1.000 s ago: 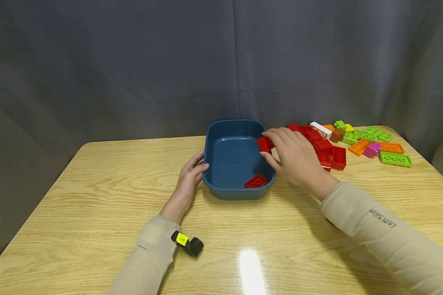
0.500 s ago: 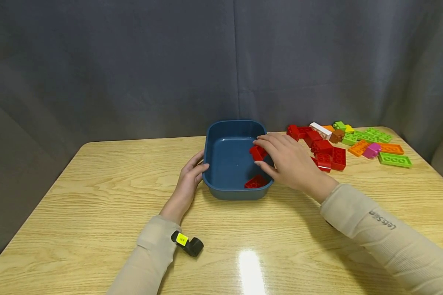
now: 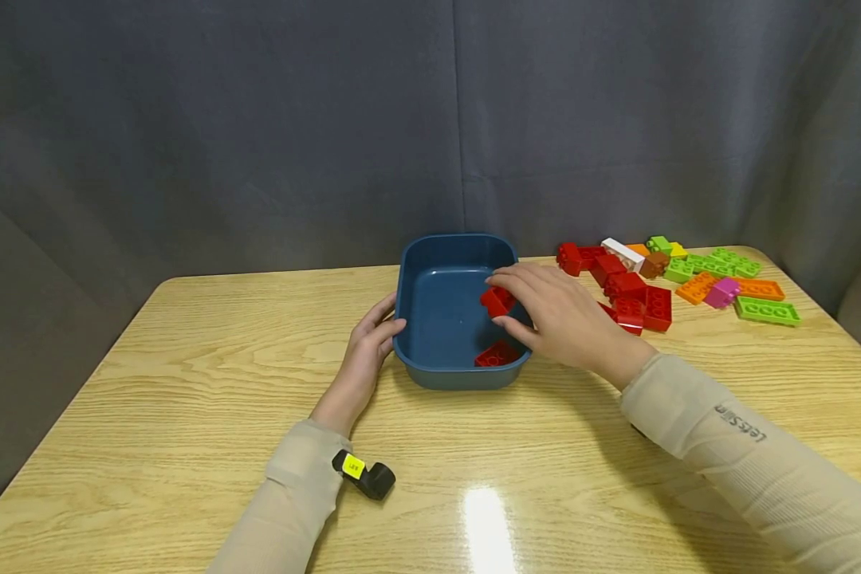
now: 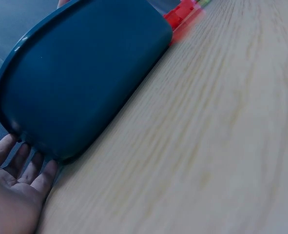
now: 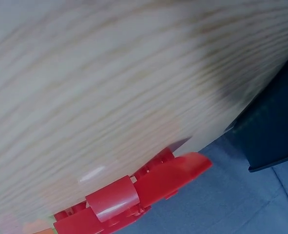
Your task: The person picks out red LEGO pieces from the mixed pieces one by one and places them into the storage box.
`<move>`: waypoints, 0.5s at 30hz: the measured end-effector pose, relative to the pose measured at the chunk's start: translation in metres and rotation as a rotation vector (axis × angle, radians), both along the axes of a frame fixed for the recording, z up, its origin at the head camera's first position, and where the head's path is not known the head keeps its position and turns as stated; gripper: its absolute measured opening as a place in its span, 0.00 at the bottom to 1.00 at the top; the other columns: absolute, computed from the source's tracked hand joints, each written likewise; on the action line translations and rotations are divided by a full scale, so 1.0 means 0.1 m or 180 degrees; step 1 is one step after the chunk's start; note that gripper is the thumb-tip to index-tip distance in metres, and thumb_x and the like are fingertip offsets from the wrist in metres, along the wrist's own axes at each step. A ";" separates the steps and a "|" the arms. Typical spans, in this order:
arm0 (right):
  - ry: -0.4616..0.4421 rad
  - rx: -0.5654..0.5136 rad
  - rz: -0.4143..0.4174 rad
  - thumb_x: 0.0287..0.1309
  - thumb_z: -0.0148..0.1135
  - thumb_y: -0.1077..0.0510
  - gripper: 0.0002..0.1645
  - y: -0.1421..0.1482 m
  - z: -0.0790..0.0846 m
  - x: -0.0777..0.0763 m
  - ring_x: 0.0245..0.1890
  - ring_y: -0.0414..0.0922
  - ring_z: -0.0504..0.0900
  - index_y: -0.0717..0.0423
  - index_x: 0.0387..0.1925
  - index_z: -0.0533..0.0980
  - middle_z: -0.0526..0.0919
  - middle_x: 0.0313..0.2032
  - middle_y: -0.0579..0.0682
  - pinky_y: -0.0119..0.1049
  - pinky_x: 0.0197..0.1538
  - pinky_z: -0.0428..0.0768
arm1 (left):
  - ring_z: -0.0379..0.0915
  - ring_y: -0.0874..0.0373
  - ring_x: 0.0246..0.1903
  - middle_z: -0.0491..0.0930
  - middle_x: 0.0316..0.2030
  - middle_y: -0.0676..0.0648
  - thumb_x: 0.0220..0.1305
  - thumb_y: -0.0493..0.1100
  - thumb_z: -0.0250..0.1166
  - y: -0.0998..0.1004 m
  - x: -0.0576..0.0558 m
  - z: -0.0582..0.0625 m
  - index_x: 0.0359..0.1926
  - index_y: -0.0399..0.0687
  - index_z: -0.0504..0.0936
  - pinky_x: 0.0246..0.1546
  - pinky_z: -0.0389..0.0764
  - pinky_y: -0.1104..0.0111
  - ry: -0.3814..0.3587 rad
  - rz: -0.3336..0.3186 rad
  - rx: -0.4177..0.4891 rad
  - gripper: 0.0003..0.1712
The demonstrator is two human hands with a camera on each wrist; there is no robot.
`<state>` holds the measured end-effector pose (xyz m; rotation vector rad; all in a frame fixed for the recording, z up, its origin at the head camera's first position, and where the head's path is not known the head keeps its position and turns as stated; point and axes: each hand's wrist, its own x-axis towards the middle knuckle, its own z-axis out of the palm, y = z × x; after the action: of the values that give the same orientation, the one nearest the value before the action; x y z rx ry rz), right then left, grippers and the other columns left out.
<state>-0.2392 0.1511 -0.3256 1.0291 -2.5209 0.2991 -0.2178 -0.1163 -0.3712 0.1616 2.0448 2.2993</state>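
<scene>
red bricks (image 5: pixel 113 199) — clustered on wooden table (image 5: pixel 85 87) | dark bin (image 5: pixel 275 122) — right edge

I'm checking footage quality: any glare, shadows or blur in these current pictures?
Head: bright glare on the table, shadow beside the right sleeve; left wrist: red bricks blurred at the top; right wrist: dark shadow near the blue bin.

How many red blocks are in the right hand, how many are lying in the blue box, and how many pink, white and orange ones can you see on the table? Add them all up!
Red block in the right hand: 1
Red brick lying in the blue box: 1
Pink block: 1
White block: 1
Orange blocks showing: 3
Total: 7
</scene>
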 end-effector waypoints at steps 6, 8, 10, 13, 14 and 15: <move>-0.0072 -0.0010 -0.0003 0.56 0.58 0.44 0.35 0.01 -0.01 -0.01 0.60 0.50 0.69 0.51 0.63 0.66 0.76 0.60 0.53 0.52 0.64 0.71 | 0.61 0.47 0.64 0.57 0.71 0.42 0.65 0.41 0.51 0.00 -0.01 0.00 0.69 0.43 0.59 0.69 0.60 0.53 -0.0009 -0.0006 -0.0003 0.32; -0.0089 -0.0016 0.0000 0.57 0.58 0.44 0.35 0.01 -0.01 -0.01 0.60 0.50 0.69 0.51 0.63 0.65 0.76 0.60 0.53 0.53 0.64 0.71 | 0.61 0.46 0.64 0.57 0.71 0.42 0.65 0.40 0.51 0.00 -0.01 0.00 0.70 0.43 0.59 0.69 0.60 0.52 -0.0008 -0.0012 -0.0002 0.32; -0.0083 -0.0031 0.0020 0.56 0.59 0.45 0.34 0.01 -0.01 -0.01 0.60 0.50 0.69 0.51 0.63 0.66 0.76 0.59 0.54 0.53 0.64 0.70 | 0.61 0.46 0.64 0.56 0.71 0.41 0.65 0.39 0.50 0.00 -0.01 0.01 0.70 0.42 0.58 0.69 0.60 0.52 -0.0010 -0.0015 -0.0003 0.32; -0.0066 -0.0050 0.0048 0.56 0.60 0.46 0.34 0.01 -0.01 -0.01 0.60 0.50 0.70 0.52 0.62 0.66 0.76 0.59 0.54 0.54 0.64 0.70 | 0.61 0.46 0.64 0.56 0.71 0.42 0.65 0.40 0.50 0.00 0.00 0.01 0.70 0.43 0.58 0.69 0.60 0.52 -0.0013 -0.0012 -0.0013 0.32; -0.0055 -0.0057 0.0057 0.55 0.60 0.46 0.34 0.01 -0.01 -0.01 0.59 0.50 0.70 0.52 0.62 0.66 0.76 0.59 0.54 0.54 0.64 0.70 | 0.61 0.46 0.64 0.56 0.71 0.42 0.65 0.40 0.50 0.00 0.00 0.01 0.70 0.43 0.58 0.69 0.60 0.52 -0.0010 -0.0016 -0.0014 0.32; -0.0038 -0.0059 0.0062 0.55 0.61 0.47 0.34 0.01 -0.01 0.00 0.59 0.50 0.70 0.52 0.62 0.67 0.76 0.59 0.54 0.54 0.64 0.70 | 0.62 0.46 0.64 0.56 0.71 0.42 0.65 0.41 0.51 0.00 0.00 0.01 0.70 0.43 0.58 0.69 0.60 0.52 -0.0011 -0.0011 -0.0017 0.32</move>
<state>-0.2397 0.1523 -0.3264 1.0485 -2.5153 0.3346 -0.2173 -0.1163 -0.3699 0.1606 2.0472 2.2905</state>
